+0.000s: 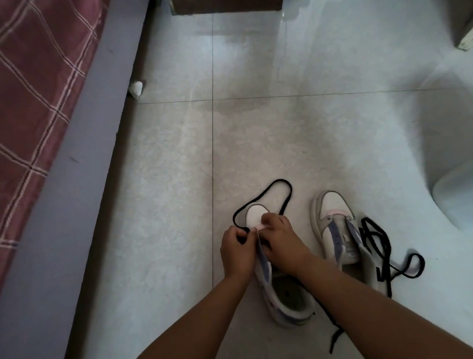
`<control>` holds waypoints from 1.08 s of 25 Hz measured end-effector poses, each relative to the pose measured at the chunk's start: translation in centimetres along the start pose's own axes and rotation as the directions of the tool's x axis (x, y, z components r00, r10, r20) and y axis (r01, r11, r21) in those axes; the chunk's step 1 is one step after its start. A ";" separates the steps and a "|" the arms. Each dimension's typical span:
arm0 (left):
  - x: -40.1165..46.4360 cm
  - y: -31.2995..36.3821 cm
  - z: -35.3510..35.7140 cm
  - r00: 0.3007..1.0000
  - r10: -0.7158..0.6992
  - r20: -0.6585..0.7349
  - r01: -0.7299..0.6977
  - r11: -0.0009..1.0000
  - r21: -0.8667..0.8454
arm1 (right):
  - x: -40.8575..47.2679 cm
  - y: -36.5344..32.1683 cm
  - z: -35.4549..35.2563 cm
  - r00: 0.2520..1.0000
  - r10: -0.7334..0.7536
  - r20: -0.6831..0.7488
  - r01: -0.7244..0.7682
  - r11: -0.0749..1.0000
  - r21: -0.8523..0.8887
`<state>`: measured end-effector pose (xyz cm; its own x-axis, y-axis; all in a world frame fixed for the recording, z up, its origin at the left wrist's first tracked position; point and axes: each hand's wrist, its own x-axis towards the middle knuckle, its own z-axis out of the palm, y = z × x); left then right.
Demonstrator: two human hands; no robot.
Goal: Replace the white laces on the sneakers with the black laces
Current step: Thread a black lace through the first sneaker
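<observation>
Two sneakers were stood side by side on the tiled floor (pixel 172 170), toes pointing away from the camera. The left sneaker (pixel 278 289) was worked on by both hands: the left hand (pixel 237 253) was curled and pinched on a black lace (pixel 275 189) at the eyelet edge, while the right hand (pixel 281 242) was curled over the tongue area, its grip on the lace not clearly shown. The lace was looped ahead of the toe. The right sneaker (pixel 336 228) was left unlaced, with a second black lace (pixel 382 245) tangled against its right side.
</observation>
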<state>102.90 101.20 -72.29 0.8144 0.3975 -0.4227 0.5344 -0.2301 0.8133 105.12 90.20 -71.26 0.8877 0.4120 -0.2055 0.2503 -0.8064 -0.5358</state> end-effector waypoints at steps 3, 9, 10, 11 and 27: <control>-1.4 0.5 -0.4 0.998 0.057 0.030 -0.057 0.998 -0.021 | -0.7 -0.8 0.3 0.982 0.154 -0.113 -0.128 0.970 0.208; -9.2 -2.0 -0.8 0.961 0.179 0.212 -0.232 0.938 0.256 | -2.9 -0.8 -1.4 0.913 0.377 0.154 -0.377 0.926 -0.031; -10.2 -2.1 -0.4 0.965 0.134 0.226 -0.208 0.915 0.345 | -3.4 -1.1 -1.5 0.878 0.411 0.244 -0.403 0.911 -0.085; -10.9 -2.1 0.0 0.974 0.092 0.205 -0.171 0.895 0.412 | -3.8 -1.4 -1.4 0.851 0.439 0.289 -0.416 0.899 -0.140; -8.6 0.0 -0.8 0.966 -0.104 0.235 0.019 0.941 0.338 | -4.7 -5.2 -6.1 0.785 0.459 0.416 -0.301 0.869 -0.392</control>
<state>95.67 98.51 -68.30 0.7849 0.1992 -0.5867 0.5945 -0.5091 0.6224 102.06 89.86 -62.51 0.6506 0.1298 -0.7483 0.1023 -0.9913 -0.0830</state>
